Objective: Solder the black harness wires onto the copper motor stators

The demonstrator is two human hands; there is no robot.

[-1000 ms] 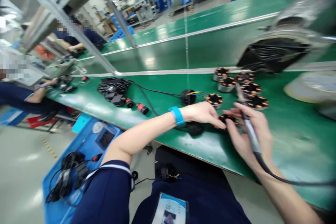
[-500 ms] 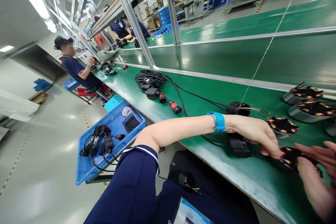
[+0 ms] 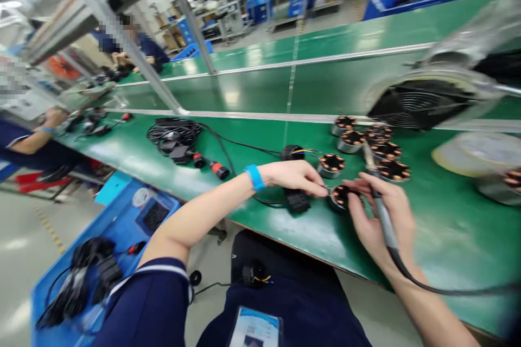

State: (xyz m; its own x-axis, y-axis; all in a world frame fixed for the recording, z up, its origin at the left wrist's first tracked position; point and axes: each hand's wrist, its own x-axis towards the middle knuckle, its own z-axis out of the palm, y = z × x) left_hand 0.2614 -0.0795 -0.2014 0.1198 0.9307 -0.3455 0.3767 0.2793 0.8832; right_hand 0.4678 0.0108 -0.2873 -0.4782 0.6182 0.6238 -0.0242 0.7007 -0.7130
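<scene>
The left hand (image 3: 299, 176) reaches across the green worktop (image 3: 252, 141) with its grip pinched shut on something at the left edge of the stator (image 3: 340, 196); what sits between the fingertips, likely a fine wire, is too small to tell. The stator, a dark ring with copper coils, lies flat near the worktop's front edge, between both hands. The right hand (image 3: 380, 217) steadies the stator with its fingertips touching the right side, while its grip is closed around the soldering iron (image 3: 376, 190), which runs up between the fingers; the tip points away from the person, toward the spare stators (image 3: 368, 143) grouped just behind. The iron's cord (image 3: 427, 284) trails off to the right over the wrist. A black connector block (image 3: 297, 200) lies just beside the left hand, its cable (image 3: 240, 143) leading to a coiled bundle (image 3: 175, 135) further left. Hazards, as judged: the iron shares one hand with the steadying duty, so a shift of the fingers could swing the tip onto the coils behind and scorch their enamel, or onto the left fingertips. A tug from the cord would cause the same swing. The stator is unclamped and near the edge; side pressure from either hand could slide it off or pull the pinched item loose.
</scene>
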